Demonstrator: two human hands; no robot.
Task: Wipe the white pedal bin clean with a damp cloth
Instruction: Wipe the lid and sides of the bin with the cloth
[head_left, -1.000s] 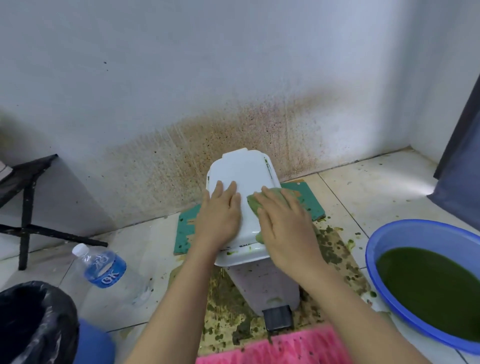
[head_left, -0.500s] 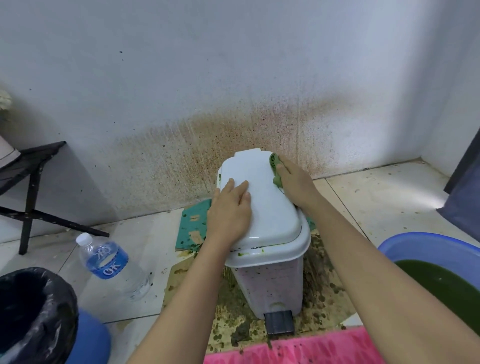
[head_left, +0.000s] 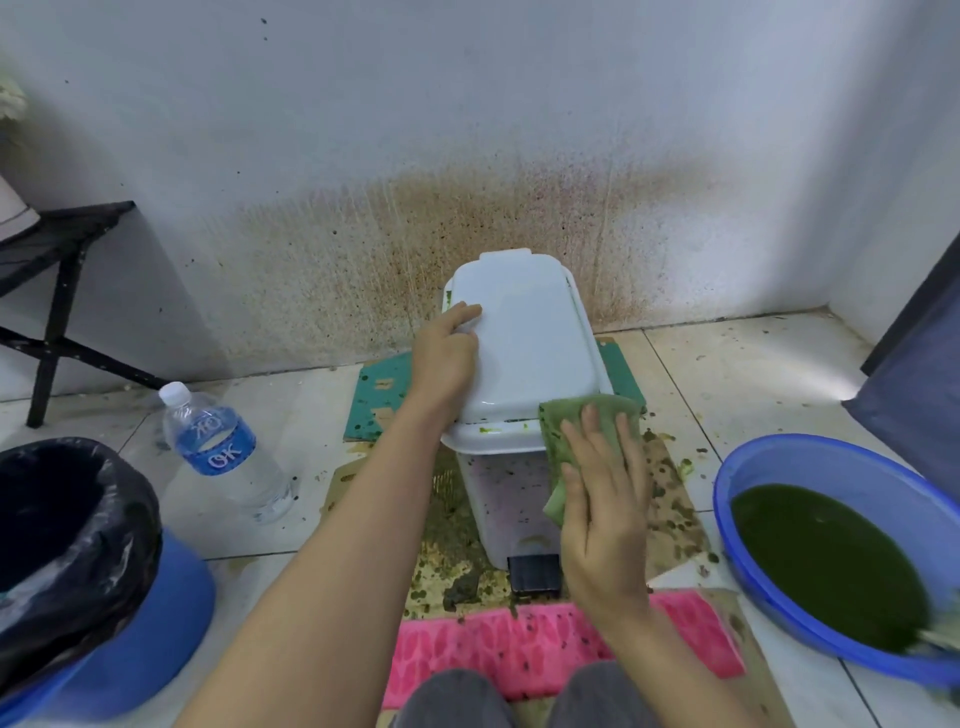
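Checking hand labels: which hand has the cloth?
The right hand, pressing the green cloth against the white pedal bin; the left hand rests bare on its lid.

Pedal bin: white plastic, upright on spattered cardboard, dark specks on front face.
Lid: shut, glossy white, green smears along front rim.
Pedal: black, at foot of front face.
Cloth: green, draped over front right corner of lid and down the front, pressed flat under right hand.

view: single head-worn camera | faces: forward and down, toward far stained white wall | range: near, just above white plastic pedal bin
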